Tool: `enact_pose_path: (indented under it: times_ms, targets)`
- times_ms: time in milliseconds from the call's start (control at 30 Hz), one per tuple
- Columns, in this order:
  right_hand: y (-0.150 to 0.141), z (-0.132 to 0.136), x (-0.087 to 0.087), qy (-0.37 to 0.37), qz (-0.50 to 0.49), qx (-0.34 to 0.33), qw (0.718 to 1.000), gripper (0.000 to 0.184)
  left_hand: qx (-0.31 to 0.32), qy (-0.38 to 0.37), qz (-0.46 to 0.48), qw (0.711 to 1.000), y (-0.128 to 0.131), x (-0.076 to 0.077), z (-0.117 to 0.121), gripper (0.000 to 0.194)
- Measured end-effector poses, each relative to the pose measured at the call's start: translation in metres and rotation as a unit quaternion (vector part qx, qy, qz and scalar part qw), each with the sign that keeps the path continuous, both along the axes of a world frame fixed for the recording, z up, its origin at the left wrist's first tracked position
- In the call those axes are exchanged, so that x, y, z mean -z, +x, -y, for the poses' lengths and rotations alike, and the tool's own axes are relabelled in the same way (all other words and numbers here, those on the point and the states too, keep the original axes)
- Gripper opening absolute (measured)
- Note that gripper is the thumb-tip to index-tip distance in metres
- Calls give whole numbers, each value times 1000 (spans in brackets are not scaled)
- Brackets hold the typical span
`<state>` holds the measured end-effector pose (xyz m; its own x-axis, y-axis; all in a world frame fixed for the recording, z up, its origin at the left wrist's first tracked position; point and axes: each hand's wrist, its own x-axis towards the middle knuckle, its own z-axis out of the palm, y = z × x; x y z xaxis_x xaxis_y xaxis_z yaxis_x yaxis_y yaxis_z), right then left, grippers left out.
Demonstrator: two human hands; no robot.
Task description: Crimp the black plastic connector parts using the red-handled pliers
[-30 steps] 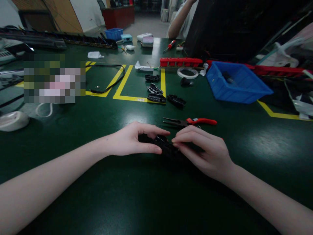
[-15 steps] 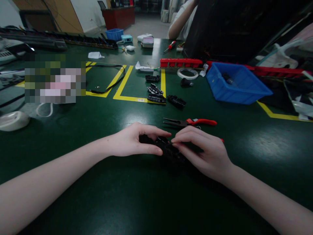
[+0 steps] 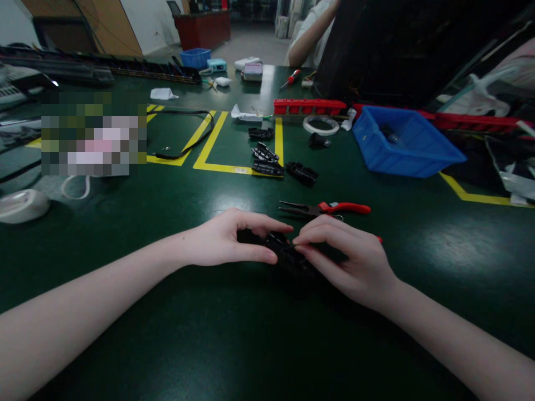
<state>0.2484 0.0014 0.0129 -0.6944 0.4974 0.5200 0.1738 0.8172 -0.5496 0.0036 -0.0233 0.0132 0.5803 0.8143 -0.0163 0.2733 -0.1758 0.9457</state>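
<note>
Both hands rest on the dark green table (image 3: 234, 334) around a small black plastic part (image 3: 284, 255). My left hand (image 3: 228, 239) grips its left end, with thumb below and fingers curled over the top. From the right, my right hand (image 3: 346, 262) pinches the part's other end with fingertips pressed together. Most of the part is hidden under my fingers. Red-handled pliers (image 3: 324, 208) lie just beyond my right hand.
Several more black plastic parts (image 3: 267, 161) lie by the yellow floor-tape lines. A blue bin (image 3: 403, 142) stands at the right, a tape roll (image 3: 321, 124) and a red rail (image 3: 309, 106) behind. Another person's arm (image 3: 307, 39) shows at the far edge. A white object (image 3: 23, 205) sits far left.
</note>
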Motion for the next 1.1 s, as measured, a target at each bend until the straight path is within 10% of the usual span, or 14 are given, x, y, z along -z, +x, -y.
enact_pose_path:
  times_ms: [733,1100]
  targets:
    - [3,-4,6,51,42,-9,998,14,13,36,-28,999,1,-2,1,47]
    - [23,-31,9,121,81,105,984,15,32,191,-133,972,-5,-3,-3,34]
